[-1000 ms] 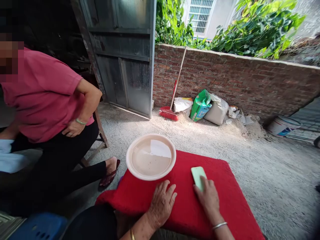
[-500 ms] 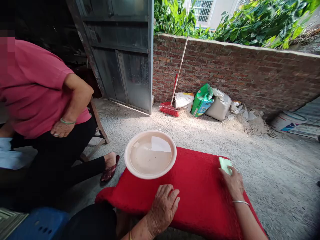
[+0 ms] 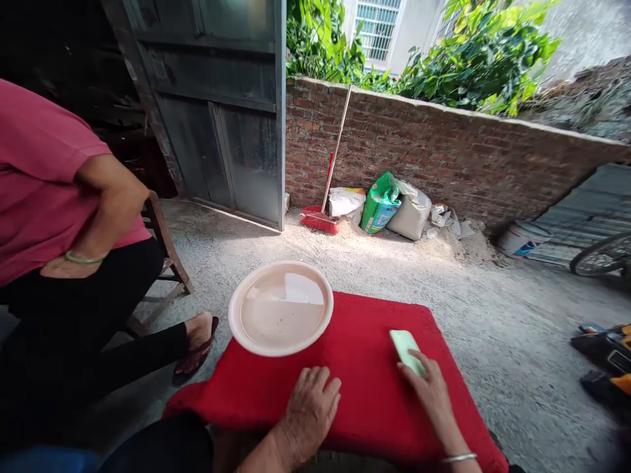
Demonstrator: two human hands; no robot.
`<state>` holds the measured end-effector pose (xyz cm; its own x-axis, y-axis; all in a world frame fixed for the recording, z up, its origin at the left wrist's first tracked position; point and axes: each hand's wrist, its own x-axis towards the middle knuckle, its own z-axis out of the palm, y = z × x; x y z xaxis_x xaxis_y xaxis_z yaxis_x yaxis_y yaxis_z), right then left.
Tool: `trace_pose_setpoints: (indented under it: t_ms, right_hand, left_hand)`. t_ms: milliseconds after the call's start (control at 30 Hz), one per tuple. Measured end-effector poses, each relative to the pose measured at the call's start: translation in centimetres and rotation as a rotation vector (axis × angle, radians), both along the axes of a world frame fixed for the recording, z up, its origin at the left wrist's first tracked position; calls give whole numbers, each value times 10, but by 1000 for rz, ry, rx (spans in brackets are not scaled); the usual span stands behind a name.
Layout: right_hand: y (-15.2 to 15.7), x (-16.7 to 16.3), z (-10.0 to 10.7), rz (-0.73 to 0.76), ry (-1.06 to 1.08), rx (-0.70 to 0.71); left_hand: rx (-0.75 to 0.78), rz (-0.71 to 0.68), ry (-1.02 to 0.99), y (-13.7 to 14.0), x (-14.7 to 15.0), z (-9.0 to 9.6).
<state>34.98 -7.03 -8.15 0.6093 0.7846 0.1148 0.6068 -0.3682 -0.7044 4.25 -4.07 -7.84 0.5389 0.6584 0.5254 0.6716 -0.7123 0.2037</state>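
Observation:
In the head view, my right hand (image 3: 431,387) grips a pale green bar of soap (image 3: 405,348) over the right part of a red cloth (image 3: 367,368). The soap appears to lie against the cloth, its far end sticking out past my fingers. My left hand (image 3: 309,407) rests on the cloth's near edge, palm down, fingers loosely stretched with nothing in them. Beyond it stands a wide, pale pink basin (image 3: 236,322) of water at the far left corner of the cloth. What supports the cloth is mostly hidden.
A person in a pink shirt (image 3: 44,151) sits at left on a wooden chair (image 3: 165,243). Behind are a metal door (image 3: 251,151), a brick wall (image 3: 444,144), a red broom (image 3: 319,220), a green sack (image 3: 380,203) and a white bucket (image 3: 522,238). Dark objects (image 3: 604,358) lie far right.
My right hand has drawn the soap inward across the cloth, from its right edge toward the middle. My left hand stays on the cloth. The view has turned slightly right.

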Motion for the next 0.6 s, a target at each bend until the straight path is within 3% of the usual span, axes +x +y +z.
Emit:
trace_pose_setpoints:
  t_ms: [100,200,300,400,467,533,600]
  right_hand:
    - [-35,53,6,-243,-94,-64]
    - [-46,54,6,-317,-185,-167]
    - [-38,5,-2,-192,-234,-177]
    - [-28,-48,-8,129,-129,-82]
    - [-26,-59,-8,257,-18,-21]
    - [-28,-43,-4,187,29,15]
    - [-31,-10,0,-16,1,-17]
  left_hand:
    - [-74,87,143,3,-7,-15]
    - [-123,96,207,6,-10,-23]
    - [-110,78,214,7,-8,-23]
    - [-84,99,190,9,-7,-23]
    - [-83,125,165,11,-10,-23]
    - [-92,142,151,14,-17,-24]
    - [-100,148,154,16,-26,-23]
